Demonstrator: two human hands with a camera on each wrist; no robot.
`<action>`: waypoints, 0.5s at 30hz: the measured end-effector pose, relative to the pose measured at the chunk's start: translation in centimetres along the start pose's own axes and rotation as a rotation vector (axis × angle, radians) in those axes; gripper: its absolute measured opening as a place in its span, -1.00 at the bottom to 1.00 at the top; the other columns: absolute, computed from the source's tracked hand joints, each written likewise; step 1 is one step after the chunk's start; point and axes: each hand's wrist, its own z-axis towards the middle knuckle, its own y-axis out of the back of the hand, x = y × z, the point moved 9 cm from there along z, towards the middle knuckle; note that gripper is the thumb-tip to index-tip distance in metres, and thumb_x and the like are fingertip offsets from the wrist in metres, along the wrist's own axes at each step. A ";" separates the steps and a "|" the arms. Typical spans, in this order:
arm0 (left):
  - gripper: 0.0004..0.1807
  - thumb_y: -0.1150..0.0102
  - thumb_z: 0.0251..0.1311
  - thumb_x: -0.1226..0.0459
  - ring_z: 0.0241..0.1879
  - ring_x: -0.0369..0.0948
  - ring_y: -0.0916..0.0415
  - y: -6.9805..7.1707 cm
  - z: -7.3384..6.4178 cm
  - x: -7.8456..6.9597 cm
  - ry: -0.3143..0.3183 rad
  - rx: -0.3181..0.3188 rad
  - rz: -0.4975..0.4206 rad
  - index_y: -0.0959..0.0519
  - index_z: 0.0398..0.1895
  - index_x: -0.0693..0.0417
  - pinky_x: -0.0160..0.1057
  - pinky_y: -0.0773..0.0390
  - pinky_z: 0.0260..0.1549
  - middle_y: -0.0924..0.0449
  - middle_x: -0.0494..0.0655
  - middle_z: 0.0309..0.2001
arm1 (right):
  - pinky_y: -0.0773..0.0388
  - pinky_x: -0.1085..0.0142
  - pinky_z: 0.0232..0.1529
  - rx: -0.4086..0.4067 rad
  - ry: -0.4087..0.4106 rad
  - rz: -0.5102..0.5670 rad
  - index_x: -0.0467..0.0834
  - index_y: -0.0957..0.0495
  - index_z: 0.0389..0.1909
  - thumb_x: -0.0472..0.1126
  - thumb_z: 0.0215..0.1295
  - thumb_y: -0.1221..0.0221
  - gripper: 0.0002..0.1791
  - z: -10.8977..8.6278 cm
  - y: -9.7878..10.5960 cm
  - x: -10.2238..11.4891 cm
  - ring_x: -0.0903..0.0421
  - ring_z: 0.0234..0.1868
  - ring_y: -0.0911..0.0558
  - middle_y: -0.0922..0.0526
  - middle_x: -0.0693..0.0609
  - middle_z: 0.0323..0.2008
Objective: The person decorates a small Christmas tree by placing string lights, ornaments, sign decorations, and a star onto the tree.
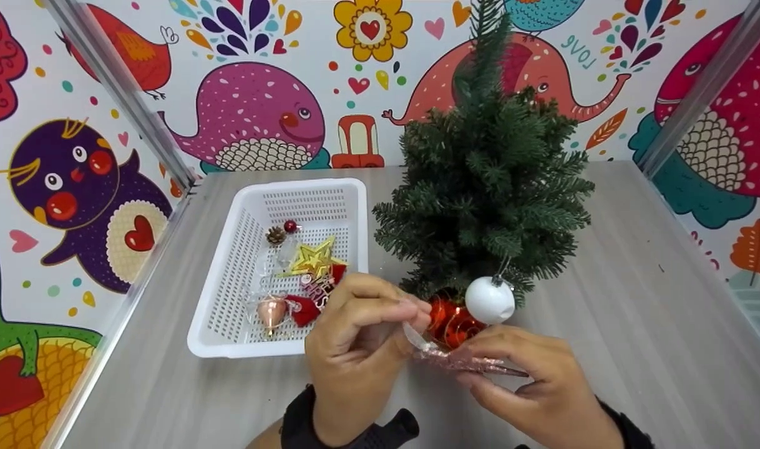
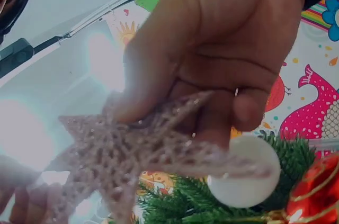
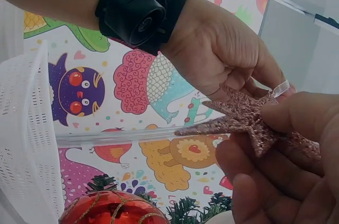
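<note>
A pink glittery star ornament (image 1: 458, 362) is held between both hands, in front of the small green Christmas tree (image 1: 486, 206). My right hand (image 1: 536, 380) grips the star by one side, thumb against its face in the right wrist view. Thumb and fingertips of my left hand (image 1: 361, 343) pinch at a clear strip (image 3: 282, 87) on the star's other side. Fingers partly hide where the strip joins. Just beyond the hands, a white ball ornament (image 1: 490, 300) hangs on the tree, with shiny red ornaments (image 1: 452, 321) beside it.
To the left stands a white perforated basket (image 1: 214, 299). Inside lie a gold star (image 1: 314, 259), a pine cone (image 1: 276, 235), a small red ball (image 1: 290, 226) and a rose-gold ornament (image 1: 271, 312). Colourful printed panels (image 1: 261, 112) enclose the grey tabletop (image 1: 642, 280).
</note>
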 end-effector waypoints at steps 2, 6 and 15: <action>-0.83 -0.32 0.22 0.56 -0.17 -0.11 -0.67 0.0 0.2 -0.3 -0.015 0.026 0.061 -0.65 -0.13 0.38 -0.25 -0.75 -0.18 -0.52 0.21 -0.16 | -0.69 0.47 -0.07 0.058 -0.033 -0.036 -0.21 -0.67 -0.03 -0.46 0.22 -0.40 -0.69 -0.1 -0.7 -0.1 0.18 -0.14 -0.75 -0.77 -0.04 -0.17; -0.75 -0.28 0.10 0.65 -0.23 -0.12 -0.67 -0.1 1.0 -1.0 -0.031 0.086 0.222 -0.68 -0.16 0.33 -0.29 -0.73 -0.28 -0.62 0.21 -0.17 | -0.67 0.48 -0.11 0.162 -0.076 -0.084 -0.11 -0.65 -0.02 -0.42 0.22 -0.41 -0.66 -0.2 -2.2 -0.5 0.20 -0.20 -0.73 -0.75 0.05 -0.19; -0.79 -0.34 0.19 0.51 -0.17 -0.27 -0.70 -3.5 0.9 -0.6 0.010 0.372 0.567 -0.69 -0.14 0.14 -0.49 -0.67 -0.09 -0.72 -0.05 -0.19 | -0.49 0.47 0.27 -0.029 0.089 -0.146 -0.40 -0.59 0.02 -0.12 0.26 -0.46 -0.51 -0.3 -1.6 0.8 0.12 0.11 -0.64 -0.68 -0.15 0.00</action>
